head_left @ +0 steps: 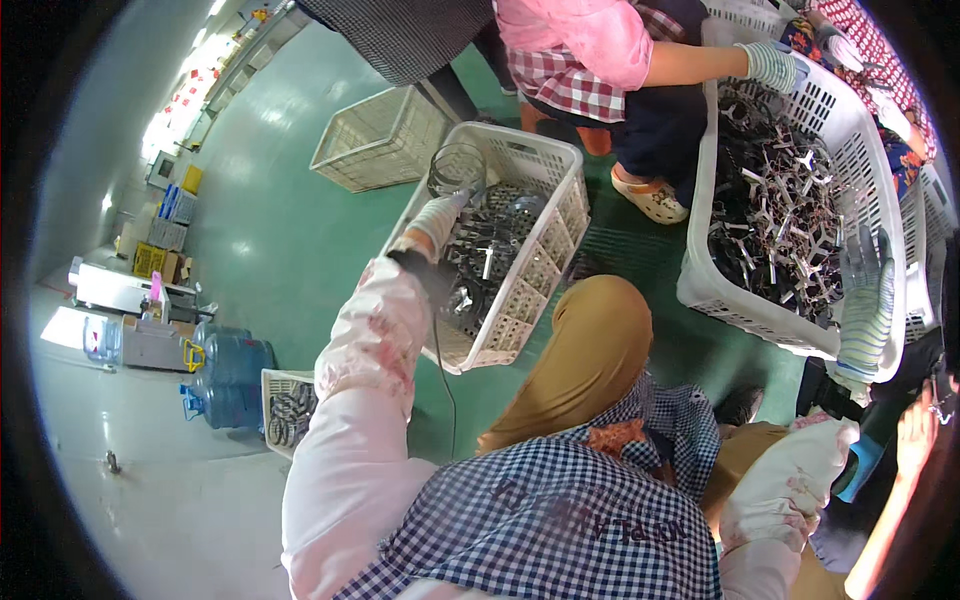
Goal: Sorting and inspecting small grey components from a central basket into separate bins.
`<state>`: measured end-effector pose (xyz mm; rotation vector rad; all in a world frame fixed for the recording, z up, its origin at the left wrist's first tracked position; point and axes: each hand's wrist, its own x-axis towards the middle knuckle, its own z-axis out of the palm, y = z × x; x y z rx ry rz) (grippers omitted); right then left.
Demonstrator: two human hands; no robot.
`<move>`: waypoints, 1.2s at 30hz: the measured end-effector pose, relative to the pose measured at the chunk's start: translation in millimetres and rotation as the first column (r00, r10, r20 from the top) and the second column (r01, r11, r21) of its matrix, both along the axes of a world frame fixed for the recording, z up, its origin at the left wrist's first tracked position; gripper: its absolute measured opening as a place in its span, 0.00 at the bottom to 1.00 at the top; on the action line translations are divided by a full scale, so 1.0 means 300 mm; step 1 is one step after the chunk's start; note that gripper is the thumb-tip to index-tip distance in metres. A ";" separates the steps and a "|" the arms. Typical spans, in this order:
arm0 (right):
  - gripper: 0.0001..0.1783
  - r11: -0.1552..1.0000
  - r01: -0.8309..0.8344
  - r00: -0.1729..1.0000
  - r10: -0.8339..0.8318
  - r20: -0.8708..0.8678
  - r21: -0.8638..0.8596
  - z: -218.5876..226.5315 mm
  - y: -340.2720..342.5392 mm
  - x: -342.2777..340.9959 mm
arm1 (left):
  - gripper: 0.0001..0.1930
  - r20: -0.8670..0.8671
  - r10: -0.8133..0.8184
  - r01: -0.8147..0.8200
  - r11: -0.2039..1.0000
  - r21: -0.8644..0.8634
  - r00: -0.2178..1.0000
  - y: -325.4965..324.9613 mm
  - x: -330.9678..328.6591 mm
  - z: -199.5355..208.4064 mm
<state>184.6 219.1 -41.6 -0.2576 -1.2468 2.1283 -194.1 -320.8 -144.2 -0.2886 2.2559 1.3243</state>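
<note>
One round wire guard (457, 168) at the far-left corner of a white crate (545, 260), pinched by outstretched left hand (438, 216); right hand (865, 305), fingers spread, at larger crate's (755, 315) near-right corner.

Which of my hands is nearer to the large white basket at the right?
Right: your right hand is at the large basket's near corner; your left hand is farther left, over the middle basket.

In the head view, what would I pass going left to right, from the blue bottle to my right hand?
Blue bottle, left hand, clog, silver parts in the big crate, right hand.
</note>
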 end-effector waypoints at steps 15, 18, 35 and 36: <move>0.35 0.964 0.179 0.951 -0.221 0.216 0.196 0.020 -0.083 0.016 | 0.15 0.202 -0.079 0.127 0.963 -0.237 0.976 0.211 -0.282 -0.526; 0.31 0.952 0.263 0.963 -0.270 0.025 0.154 0.084 -0.090 -0.114 | 0.18 0.029 -0.233 0.223 0.877 -0.425 0.972 -0.091 -0.392 -0.399; 0.31 0.904 0.416 0.889 -0.428 0.163 0.101 0.003 0.077 -0.026 | 0.20 -0.187 -0.336 0.289 0.286 0.914 0.923 1.033 0.648 0.491; 0.31 0.910 0.398 0.884 -0.413 0.218 0.114 -0.007 0.088 -0.037 | 0.20 -0.197 -0.326 0.312 0.351 0.883 0.925 1.033 0.620 0.435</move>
